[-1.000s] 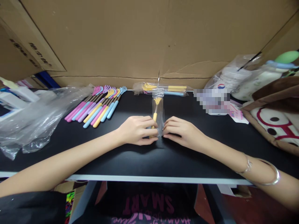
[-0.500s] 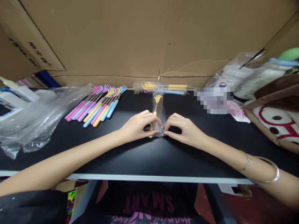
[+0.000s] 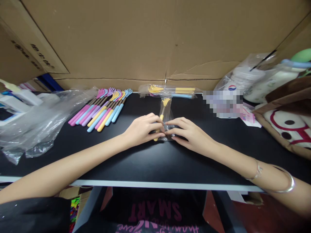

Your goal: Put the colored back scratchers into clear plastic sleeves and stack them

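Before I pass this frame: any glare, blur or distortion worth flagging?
Head view: soft sheen on the black tabletop, front of centre; head view: glare on the loose plastic bag at left, small glints on the clear wrapper by the left hand; head view: wide-angle stretch toward the edges; head view: pixelated patch at right, hiding what lies beneath.

The black worktop [image 3: 145, 165], on which soft light is reflected, is edged with a pale strip [image 3: 155, 184] and is backed by a brown cardboard wall [image 3: 136, 38]. Below, a reddish floor [image 3: 247, 218] is seen.
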### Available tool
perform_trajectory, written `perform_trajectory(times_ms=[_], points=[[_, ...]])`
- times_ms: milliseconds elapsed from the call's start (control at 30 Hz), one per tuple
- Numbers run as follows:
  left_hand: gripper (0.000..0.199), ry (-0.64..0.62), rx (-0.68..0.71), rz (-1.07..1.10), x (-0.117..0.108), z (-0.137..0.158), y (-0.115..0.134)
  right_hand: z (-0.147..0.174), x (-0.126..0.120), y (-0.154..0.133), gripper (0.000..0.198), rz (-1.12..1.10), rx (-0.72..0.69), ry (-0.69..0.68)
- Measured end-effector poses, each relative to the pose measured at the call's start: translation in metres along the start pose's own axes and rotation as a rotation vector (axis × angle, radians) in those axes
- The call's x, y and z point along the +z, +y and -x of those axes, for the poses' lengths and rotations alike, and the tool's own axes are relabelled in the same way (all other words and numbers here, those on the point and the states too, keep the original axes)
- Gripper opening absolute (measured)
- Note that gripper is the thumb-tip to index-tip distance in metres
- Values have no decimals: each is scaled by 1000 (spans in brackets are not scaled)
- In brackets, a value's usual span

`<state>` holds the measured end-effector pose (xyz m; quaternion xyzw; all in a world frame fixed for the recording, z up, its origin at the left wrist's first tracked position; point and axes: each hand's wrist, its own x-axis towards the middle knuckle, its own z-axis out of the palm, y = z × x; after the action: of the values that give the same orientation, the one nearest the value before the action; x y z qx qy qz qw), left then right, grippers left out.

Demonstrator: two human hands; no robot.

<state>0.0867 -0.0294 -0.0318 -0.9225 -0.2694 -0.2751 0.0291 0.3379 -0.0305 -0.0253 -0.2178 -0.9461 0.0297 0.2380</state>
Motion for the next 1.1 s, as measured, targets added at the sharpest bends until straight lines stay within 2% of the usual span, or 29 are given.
perform_trajectory(times_ms=[133,233,400,633,833,967,1100], points=[[30,-48,182,-95,-7,1,-10,3,-3,1,29,12,-33,-74],[31,-92,272,-74,-12,1,-18,5,-4,2,31,16,-10,-112],[33,-166,266,-28,-18,0,-21,7,-6,4,35,23,-14,-177],[30,-229,301,-135,-23,-1,-17,5,-8,2,34,61,-25,-197],[34,-125,415,-352,-20,0,-15,4,-5,-1,28,132,-38,-176],[30,45,525,-533,-15,-2,-6,3,-3,-4,20,220,-48,-128],[32,182,527,-551,-14,-5,5,0,-2,-14,15,257,-43,-18]])
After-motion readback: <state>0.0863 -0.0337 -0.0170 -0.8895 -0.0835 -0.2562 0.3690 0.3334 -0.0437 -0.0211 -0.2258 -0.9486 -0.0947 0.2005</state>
